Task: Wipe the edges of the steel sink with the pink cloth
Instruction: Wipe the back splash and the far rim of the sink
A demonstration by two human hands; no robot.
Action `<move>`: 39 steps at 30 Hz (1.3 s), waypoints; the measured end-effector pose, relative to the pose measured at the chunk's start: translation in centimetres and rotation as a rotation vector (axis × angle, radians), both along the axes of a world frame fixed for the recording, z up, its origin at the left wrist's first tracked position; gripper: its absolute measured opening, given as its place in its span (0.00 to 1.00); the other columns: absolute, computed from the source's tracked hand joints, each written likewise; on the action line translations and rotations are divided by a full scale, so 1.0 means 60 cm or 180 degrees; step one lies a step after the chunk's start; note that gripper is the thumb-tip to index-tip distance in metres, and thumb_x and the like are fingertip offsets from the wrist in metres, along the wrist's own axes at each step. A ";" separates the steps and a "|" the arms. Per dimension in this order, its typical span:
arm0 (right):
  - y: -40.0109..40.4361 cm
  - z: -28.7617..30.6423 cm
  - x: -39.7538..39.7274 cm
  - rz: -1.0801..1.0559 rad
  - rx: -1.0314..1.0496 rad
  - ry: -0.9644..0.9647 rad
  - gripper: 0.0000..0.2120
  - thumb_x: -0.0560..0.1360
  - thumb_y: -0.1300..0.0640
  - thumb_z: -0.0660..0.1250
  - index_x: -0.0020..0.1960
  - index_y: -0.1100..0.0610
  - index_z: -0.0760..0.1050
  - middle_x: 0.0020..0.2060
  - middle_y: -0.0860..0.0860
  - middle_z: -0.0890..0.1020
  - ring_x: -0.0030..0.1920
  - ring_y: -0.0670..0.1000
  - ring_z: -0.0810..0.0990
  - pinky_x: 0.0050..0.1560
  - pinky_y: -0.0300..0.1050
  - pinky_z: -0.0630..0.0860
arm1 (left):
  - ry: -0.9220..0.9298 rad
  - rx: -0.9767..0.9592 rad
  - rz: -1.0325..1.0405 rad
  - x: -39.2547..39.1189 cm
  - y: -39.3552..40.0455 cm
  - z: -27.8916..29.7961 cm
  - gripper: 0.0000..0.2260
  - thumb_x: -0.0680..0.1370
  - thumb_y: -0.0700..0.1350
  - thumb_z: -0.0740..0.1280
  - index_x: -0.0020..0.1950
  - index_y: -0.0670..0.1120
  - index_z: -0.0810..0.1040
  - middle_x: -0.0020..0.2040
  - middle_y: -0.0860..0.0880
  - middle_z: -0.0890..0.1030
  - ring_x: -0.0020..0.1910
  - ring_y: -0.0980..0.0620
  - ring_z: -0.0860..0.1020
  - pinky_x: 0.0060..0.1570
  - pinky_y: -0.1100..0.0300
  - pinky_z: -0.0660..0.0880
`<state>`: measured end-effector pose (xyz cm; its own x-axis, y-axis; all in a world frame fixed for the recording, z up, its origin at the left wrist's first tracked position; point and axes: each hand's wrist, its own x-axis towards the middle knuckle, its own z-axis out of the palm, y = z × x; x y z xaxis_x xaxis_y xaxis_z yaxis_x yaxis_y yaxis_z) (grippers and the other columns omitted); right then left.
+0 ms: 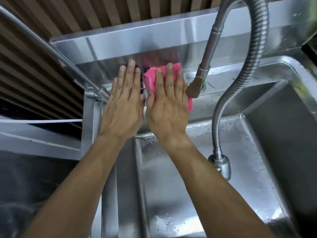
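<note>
Two bare forearms reach in from the bottom edge, both uncovered from the frame edge to the wrist, with no sleeve, cuff, watch or band showing on either. The left hand [122, 103] is gloveless and ringless, with short, trimmed fingernails and creased knuckles that look smudged darker. The right hand [169, 107] is likewise gloveless and ringless, its nails cut short, with tendons and veins raised across its back toward the wrist.

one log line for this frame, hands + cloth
left hand: flat on rear sink ledge | right hand: pressing pink cloth flat there | faucet handle: beside cloth
</note>
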<state>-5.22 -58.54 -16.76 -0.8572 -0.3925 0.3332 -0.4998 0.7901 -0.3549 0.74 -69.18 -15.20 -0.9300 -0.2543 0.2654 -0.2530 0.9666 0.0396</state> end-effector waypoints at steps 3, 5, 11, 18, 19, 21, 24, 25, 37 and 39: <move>-0.006 0.004 0.006 -0.0158 0.0051 0.0103 0.31 0.85 0.48 0.40 0.83 0.62 0.57 0.83 0.60 0.57 0.83 0.61 0.53 0.83 0.59 0.53 | -0.0244 -0.0105 -0.0067 0.007 0.000 -0.005 0.28 0.86 0.51 0.40 0.84 0.40 0.47 0.85 0.43 0.45 0.84 0.46 0.45 0.83 0.50 0.42; -0.002 0.008 0.008 -0.0139 0.0232 0.0072 0.31 0.85 0.48 0.40 0.83 0.62 0.56 0.83 0.61 0.56 0.83 0.62 0.52 0.83 0.58 0.52 | -0.0415 -0.0094 -0.0095 0.012 0.001 -0.007 0.30 0.84 0.53 0.36 0.84 0.41 0.47 0.85 0.44 0.46 0.84 0.47 0.47 0.82 0.52 0.40; 0.033 0.010 -0.008 0.0459 0.0743 0.0263 0.30 0.87 0.47 0.45 0.83 0.63 0.55 0.82 0.63 0.56 0.83 0.63 0.52 0.84 0.57 0.48 | -0.0407 0.0006 -0.0161 0.033 0.001 -0.009 0.30 0.84 0.54 0.37 0.85 0.44 0.50 0.85 0.45 0.50 0.84 0.47 0.48 0.81 0.54 0.38; 0.040 -0.007 0.009 0.0427 0.0193 0.0603 0.26 0.87 0.50 0.52 0.80 0.61 0.66 0.79 0.61 0.67 0.81 0.61 0.62 0.83 0.58 0.54 | -0.0591 0.0059 -0.0087 0.045 0.003 0.000 0.28 0.86 0.50 0.44 0.85 0.45 0.45 0.85 0.47 0.44 0.84 0.49 0.44 0.78 0.58 0.30; 0.042 -0.012 0.022 0.0402 0.0185 0.0593 0.25 0.86 0.51 0.52 0.79 0.61 0.66 0.79 0.60 0.68 0.81 0.61 0.63 0.82 0.58 0.56 | -0.0595 0.0074 -0.0082 0.044 0.003 0.001 0.28 0.86 0.50 0.44 0.85 0.45 0.44 0.85 0.47 0.43 0.84 0.49 0.43 0.77 0.58 0.30; 0.036 -0.010 0.026 0.0399 0.0244 0.0563 0.25 0.86 0.51 0.52 0.79 0.62 0.67 0.78 0.61 0.68 0.80 0.62 0.63 0.82 0.58 0.56 | -0.0614 0.0096 -0.0069 0.044 0.004 0.001 0.28 0.85 0.50 0.42 0.85 0.45 0.43 0.85 0.48 0.42 0.84 0.50 0.42 0.78 0.58 0.30; 0.015 0.011 -0.009 0.0394 0.0396 0.0385 0.26 0.87 0.47 0.51 0.81 0.60 0.64 0.80 0.60 0.66 0.82 0.63 0.59 0.83 0.58 0.52 | -0.0612 0.0108 -0.0056 0.043 0.005 0.000 0.29 0.83 0.51 0.39 0.85 0.46 0.42 0.85 0.48 0.41 0.84 0.50 0.40 0.78 0.57 0.30; 0.011 0.014 -0.016 0.0355 0.0433 0.0313 0.27 0.87 0.46 0.50 0.81 0.58 0.63 0.81 0.59 0.64 0.82 0.63 0.56 0.82 0.59 0.49 | -0.0606 0.0114 -0.0054 0.043 0.004 -0.001 0.29 0.83 0.51 0.39 0.85 0.46 0.41 0.85 0.48 0.41 0.84 0.50 0.40 0.78 0.57 0.30; 0.008 0.012 -0.012 0.0121 0.0345 -0.0010 0.28 0.87 0.43 0.49 0.84 0.52 0.58 0.84 0.60 0.53 0.84 0.61 0.49 0.82 0.56 0.44 | -0.0603 0.0115 -0.0045 0.042 0.004 -0.002 0.29 0.84 0.51 0.40 0.85 0.46 0.43 0.85 0.48 0.41 0.84 0.50 0.41 0.80 0.55 0.32; 0.002 0.014 -0.013 0.0091 0.0275 -0.0123 0.27 0.87 0.44 0.48 0.84 0.52 0.57 0.84 0.59 0.52 0.84 0.59 0.48 0.82 0.55 0.44 | -0.0603 0.0107 -0.0023 0.041 0.005 -0.001 0.29 0.84 0.51 0.40 0.85 0.46 0.43 0.85 0.48 0.41 0.84 0.50 0.41 0.80 0.55 0.33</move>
